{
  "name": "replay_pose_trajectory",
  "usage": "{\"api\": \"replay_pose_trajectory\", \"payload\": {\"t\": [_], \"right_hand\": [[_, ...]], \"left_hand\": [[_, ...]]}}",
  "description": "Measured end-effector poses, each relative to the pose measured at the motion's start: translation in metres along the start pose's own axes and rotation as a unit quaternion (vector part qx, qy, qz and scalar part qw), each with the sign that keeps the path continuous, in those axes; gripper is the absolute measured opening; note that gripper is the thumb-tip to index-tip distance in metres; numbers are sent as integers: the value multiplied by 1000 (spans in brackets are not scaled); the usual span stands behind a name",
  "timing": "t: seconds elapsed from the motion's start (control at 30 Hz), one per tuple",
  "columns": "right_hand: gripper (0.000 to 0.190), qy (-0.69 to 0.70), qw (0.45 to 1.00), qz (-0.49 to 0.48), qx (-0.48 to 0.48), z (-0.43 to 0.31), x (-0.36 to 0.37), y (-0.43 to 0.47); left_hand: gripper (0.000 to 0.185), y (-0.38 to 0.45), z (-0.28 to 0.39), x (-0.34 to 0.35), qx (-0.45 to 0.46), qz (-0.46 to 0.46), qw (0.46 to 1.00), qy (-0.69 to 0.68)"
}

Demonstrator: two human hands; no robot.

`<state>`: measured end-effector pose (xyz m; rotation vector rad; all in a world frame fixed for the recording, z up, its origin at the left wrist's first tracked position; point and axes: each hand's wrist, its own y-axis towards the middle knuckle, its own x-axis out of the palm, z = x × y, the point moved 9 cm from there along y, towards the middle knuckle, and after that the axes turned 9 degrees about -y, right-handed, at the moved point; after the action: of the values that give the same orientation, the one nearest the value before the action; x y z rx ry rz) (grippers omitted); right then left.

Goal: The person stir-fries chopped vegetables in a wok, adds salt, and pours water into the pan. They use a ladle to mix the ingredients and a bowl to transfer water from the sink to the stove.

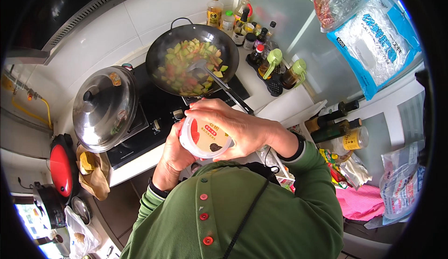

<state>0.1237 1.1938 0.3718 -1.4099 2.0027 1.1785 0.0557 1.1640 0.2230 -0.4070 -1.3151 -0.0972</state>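
Both hands are on a round plastic tub (204, 138) with a printed lid, held close to my chest in front of the stove. My left hand (173, 143) grips its side from the left. My right hand (238, 128) spans the lid, thumb at the near rim and fingers over the far edge. The lid appears to be on the tub; what is inside is hidden. Beyond my hands a black wok (157, 52) holds steaming chopped green vegetable pieces (182, 54) with some reddish bits. A metal spatula (217, 79) rests in it, its dark handle reaching towards my right wrist.
Left of the wok, a large pan with a domed metal lid (101, 108) covers part of the black gas hob (140, 147). Bottles and jars (241, 31) crowd the back right corner, with two green-topped oil dispensers (274, 61) nearer. A red electric pan (62, 170) stands far left.
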Motion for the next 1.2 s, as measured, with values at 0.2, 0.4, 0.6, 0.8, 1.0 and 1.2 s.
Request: {"api": "replay_pose_trajectory", "payload": {"t": [0.2, 0.4, 0.6, 0.8, 1.0, 1.2], "right_hand": [[127, -136, 984, 17, 117, 3, -11, 7], [99, -164, 966, 61, 191, 22, 4, 9], [81, -121, 991, -7, 61, -3, 5, 19], [77, -95, 986, -124, -62, -14, 13, 21], [99, -140, 980, -138, -2, -10, 8, 27], [96, -214, 960, -43, 175, 27, 16, 28]], "left_hand": [[49, -6, 21, -5, 73, 103, 992, 22], [42, -9, 33, -22, 139, 144, 979, 34], [34, -5, 23, -30, 86, 179, 980, 11], [36, -1, 6, -24, 12, 197, 980, 0], [45, 0, 24, -34, 49, 118, 992, 5], [42, -8, 35, -35, 160, 208, 965, 12]]}}
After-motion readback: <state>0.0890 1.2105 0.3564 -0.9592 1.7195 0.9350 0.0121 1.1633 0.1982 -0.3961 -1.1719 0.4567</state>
